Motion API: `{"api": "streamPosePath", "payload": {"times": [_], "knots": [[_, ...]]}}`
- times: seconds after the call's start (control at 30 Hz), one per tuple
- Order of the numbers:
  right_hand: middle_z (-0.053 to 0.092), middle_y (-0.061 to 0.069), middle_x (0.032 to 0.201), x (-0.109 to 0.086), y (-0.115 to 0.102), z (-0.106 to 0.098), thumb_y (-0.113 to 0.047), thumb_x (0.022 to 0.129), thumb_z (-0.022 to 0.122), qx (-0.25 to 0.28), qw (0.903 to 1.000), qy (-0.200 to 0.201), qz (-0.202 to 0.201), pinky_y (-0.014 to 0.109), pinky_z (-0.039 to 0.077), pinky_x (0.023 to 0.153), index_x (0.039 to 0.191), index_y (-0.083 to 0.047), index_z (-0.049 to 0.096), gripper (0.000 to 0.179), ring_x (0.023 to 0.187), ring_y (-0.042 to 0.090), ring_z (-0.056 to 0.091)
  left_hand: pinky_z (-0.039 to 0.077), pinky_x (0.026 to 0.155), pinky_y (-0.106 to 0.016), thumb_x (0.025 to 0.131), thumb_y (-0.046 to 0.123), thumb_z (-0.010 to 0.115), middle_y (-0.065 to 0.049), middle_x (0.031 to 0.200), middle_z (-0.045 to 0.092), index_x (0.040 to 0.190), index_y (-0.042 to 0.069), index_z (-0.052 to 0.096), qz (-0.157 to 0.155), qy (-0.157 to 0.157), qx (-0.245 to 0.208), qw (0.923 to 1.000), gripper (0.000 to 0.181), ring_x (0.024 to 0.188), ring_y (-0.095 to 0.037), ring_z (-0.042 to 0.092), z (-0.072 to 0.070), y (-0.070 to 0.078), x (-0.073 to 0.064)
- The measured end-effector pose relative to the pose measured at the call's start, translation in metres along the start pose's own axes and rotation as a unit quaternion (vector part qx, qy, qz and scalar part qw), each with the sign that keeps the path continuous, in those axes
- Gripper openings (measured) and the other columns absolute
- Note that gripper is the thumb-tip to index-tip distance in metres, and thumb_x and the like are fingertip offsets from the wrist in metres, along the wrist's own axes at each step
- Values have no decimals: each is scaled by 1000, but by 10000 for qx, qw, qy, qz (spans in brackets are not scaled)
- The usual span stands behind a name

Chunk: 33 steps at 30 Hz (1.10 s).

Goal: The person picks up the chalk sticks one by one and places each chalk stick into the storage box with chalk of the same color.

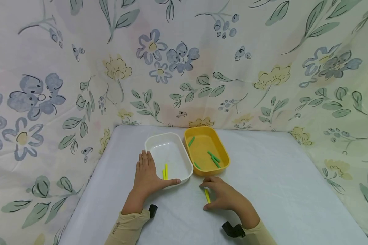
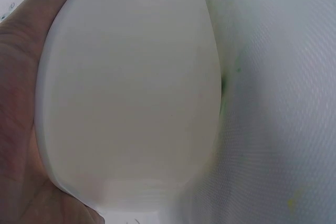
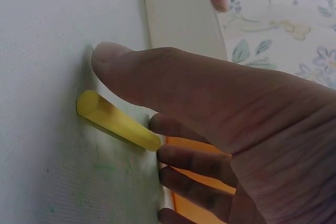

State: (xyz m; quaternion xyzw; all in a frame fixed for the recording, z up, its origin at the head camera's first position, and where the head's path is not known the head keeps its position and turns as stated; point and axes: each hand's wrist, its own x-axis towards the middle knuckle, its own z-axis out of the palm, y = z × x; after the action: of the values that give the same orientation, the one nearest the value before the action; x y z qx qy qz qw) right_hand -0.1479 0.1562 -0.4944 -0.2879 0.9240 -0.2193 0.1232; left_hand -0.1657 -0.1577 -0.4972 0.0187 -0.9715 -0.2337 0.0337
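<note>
My left hand (image 1: 146, 177) rests against the left side and near rim of a white tray (image 1: 185, 154), fingers extended and thumb along the near edge. In the left wrist view the palm lies by the tray's outer wall (image 2: 131, 93). Two yellow chalk sticks (image 1: 166, 171) are inside that tray. A single yellow chalk stick (image 3: 118, 121) lies on the cloth, between the thumb and fingers of my right hand (image 1: 224, 194). From the right wrist, the thumb appears apart from the stick, while fingertips are close to its far end; contact there is unclear.
A yellow-orange tray (image 1: 202, 144) stands against the white tray's right side, with several green chalk sticks (image 1: 215, 162) in it. White cloth (image 1: 273, 177) covers the table. Behind it hangs a floral curtain (image 1: 171, 102).
</note>
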Motion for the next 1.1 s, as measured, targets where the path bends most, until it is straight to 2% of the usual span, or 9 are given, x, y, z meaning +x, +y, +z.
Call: {"api": "streamPosePath", "payload": {"times": [0.3, 0.57, 0.9, 1.1], "knots": [[53, -7, 130, 2, 1, 1, -47, 73, 85, -66, 9999, 112, -42, 42, 46, 104, 119, -23, 66, 55, 120, 14, 48, 8, 122, -56, 41, 103, 51, -15, 163, -19, 156, 7, -14, 7, -41, -9, 10000, 163, 153, -37, -7, 0, -1, 0], [54, -6, 129, 3, 4, 3, -44, 74, 84, -17, 9999, 115, -53, 42, 46, 103, 110, -25, 66, 45, 120, 14, 48, 8, 122, -57, 41, 102, 53, -18, 164, -14, 157, 5, -9, 16, 0, -59, 10000, 164, 153, -37, -6, 0, -1, -1], [51, -5, 134, -2, -1, -4, -54, 62, 88, -35, 10000, -35, 81, 43, 45, 105, 122, -23, 64, 71, 125, 16, 48, 8, 122, -56, 40, 102, 54, -17, 164, -14, 157, 4, -6, -15, -49, -62, 10000, 164, 153, -37, -6, -2, 0, -1], [50, -6, 134, -4, -1, -6, -51, 61, 90, 25, 9997, -183, 138, 44, 46, 104, 124, -25, 63, 74, 124, 16, 48, 8, 122, -56, 41, 102, 54, -17, 164, -15, 157, 4, -7, -10, -51, -82, 10000, 164, 153, -37, -7, -2, 0, -2]]}}
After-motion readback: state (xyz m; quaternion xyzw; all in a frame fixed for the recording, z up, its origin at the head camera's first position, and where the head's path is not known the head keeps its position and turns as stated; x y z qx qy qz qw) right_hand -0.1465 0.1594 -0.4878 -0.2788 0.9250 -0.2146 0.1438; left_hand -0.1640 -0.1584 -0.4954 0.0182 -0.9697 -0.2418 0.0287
